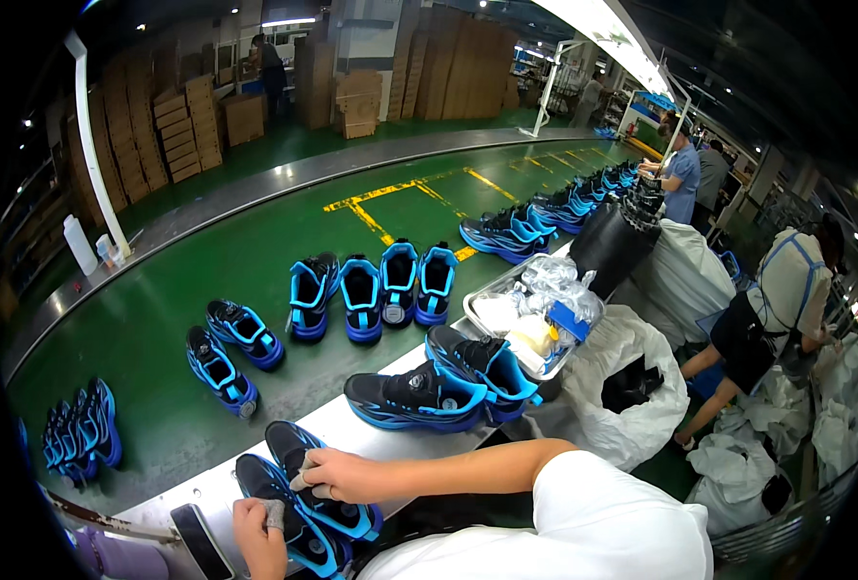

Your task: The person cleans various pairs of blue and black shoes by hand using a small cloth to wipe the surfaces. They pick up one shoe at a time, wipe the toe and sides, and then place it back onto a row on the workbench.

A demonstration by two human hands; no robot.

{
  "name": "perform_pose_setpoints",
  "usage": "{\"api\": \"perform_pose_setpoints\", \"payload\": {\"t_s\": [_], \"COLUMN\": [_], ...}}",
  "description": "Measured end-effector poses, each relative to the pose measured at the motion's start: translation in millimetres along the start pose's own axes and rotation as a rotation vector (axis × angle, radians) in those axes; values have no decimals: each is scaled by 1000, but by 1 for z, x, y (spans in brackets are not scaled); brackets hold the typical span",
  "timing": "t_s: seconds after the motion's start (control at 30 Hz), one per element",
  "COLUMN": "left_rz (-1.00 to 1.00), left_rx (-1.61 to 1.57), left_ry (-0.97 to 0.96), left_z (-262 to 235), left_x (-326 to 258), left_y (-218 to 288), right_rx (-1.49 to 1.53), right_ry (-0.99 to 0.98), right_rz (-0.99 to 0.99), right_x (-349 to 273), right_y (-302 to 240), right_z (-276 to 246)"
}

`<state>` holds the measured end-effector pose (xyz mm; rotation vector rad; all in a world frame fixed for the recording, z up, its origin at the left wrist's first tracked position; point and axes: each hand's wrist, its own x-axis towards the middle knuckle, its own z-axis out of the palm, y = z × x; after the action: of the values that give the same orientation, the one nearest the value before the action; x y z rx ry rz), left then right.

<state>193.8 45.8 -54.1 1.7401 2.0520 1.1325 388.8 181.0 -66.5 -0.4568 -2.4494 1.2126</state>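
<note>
Nearest the camera, two black-and-blue shoes (318,498) lie side by side on the metal worktop (347,425) edge. On the farther shoe rests the right hand (337,474), its grip narrow, fingers curled on the upper. At the nearer shoe the left hand (258,532) is closed around a small grey cloth (274,514). Beyond them, another pair (443,382) sits on the worktop, with a tray of bagged items (530,314) behind. More shoes stand on the green conveyor (206,280). A dark phone (200,541) lies just left of the hands.

two hands (337,474), two shoes (318,483) beneath them, two shoes (414,396) alongside, one phone (200,541)
</note>
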Motion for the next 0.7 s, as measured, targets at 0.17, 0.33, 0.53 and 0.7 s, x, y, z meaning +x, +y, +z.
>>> {"api": "perform_pose_setpoints", "payload": {"t_s": [0.17,0.33,0.53,0.7], "left_rz": [-128,166,-18,25], "left_rx": [-296,91,85,-91], "left_ry": [-318,-356,44,-170], "left_z": [-9,-4,9,1], "left_x": [16,4,-14,-8], "left_y": [-16,4,43,26], "right_rx": [-117,-74,-242,-134], "right_ry": [70,14,121,-240], "right_rz": [-20,-103,-10,88], "right_x": [1,2,-1,5], "right_y": [-6,6,-3,-4], "right_z": [8,-11,-10,-40]}}
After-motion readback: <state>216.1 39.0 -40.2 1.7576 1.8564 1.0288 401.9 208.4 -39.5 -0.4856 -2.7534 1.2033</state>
